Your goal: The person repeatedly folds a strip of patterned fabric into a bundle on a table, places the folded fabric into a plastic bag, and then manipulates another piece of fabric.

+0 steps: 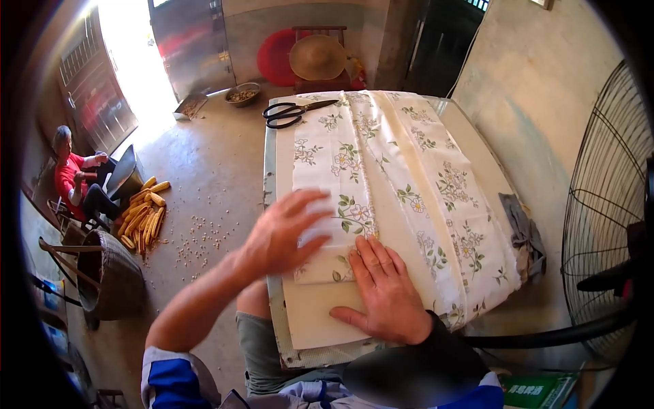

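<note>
White cloth with a green leaf and flower print [449,184] lies in long strips over a board on the table [313,317]. My right hand [388,290] rests flat on the near end of the left strip, fingers spread, partly on the bare board. Above the left edge of that strip hovers my left hand [286,228], slightly blurred, its fingers apart and nothing in them. Black-handled scissors [293,112] lie at the far left corner of the table, blades on the cloth.
A standing fan [606,211] is at the right. A grey rag [521,232] hangs at the table's right edge. On the floor at left are corn cobs [143,218], a woven basket [112,276] and a seated person in red [71,177]. A straw hat [317,58] sits behind the table.
</note>
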The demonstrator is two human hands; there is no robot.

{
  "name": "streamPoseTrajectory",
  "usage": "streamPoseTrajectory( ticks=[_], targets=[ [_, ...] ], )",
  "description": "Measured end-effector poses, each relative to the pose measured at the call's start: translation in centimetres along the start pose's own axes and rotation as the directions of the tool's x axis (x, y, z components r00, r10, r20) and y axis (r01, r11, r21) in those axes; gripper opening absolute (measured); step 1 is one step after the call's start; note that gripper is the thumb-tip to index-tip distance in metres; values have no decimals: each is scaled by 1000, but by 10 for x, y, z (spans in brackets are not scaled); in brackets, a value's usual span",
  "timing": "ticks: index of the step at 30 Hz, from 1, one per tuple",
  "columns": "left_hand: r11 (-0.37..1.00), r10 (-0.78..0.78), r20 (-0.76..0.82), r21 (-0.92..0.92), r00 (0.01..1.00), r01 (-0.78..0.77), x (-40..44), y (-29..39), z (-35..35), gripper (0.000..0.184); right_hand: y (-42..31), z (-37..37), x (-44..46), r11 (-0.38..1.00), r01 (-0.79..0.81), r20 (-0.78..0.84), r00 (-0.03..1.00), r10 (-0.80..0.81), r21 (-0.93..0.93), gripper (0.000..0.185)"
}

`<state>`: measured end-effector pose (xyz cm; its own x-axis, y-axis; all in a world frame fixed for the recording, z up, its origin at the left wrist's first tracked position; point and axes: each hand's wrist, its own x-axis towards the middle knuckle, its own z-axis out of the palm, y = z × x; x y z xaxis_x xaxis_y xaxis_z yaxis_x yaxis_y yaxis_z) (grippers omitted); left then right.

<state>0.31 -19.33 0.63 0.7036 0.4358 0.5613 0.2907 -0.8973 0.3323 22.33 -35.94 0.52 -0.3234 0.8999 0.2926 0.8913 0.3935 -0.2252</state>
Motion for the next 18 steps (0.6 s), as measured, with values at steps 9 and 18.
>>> streamPoseTrajectory(
  ticks=[9,18],
  targets=[
    [989,-139,227,-9,964,145,-59,72,-10,51,-2,1,-8,996,69,-11,998,-70,-56,94],
    [991,-132,215,-8,968,137,-95,133,-8,64,-32,-20,-65,997,63,94,994,-58,-51,95]
  ],
)
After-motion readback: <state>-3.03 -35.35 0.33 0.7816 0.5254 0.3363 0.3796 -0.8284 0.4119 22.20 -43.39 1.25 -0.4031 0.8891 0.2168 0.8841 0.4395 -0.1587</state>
